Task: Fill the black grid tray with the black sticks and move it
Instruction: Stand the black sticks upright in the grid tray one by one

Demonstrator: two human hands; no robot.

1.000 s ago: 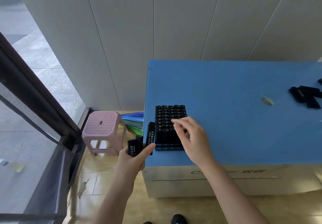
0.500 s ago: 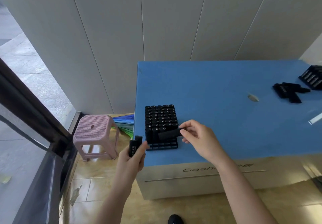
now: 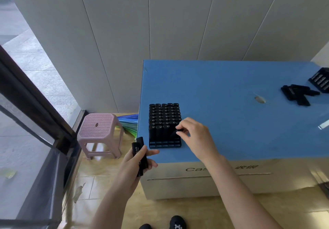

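Two black sticks (image 3: 139, 154) sit gripped in the left hand (image 3: 132, 166), just off the near-left edge of the blue tabletop (image 3: 222, 86). Right hand (image 3: 195, 137) pinches another stick (image 3: 175, 133), tilted, at the near-right corner of the black grid tray (image 3: 164, 144), which stands nearly full at the tabletop's near-left corner.

Blue tabletop (image 3: 222, 86): grid tray (image 3: 164, 144), loose sticks (image 3: 297, 95).

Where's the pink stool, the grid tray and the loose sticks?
pink stool (image 3: 99, 124): head view, seat top.
black grid tray (image 3: 164, 144): head view, empty front row.
loose black sticks (image 3: 297, 95): head view, pile's middle.
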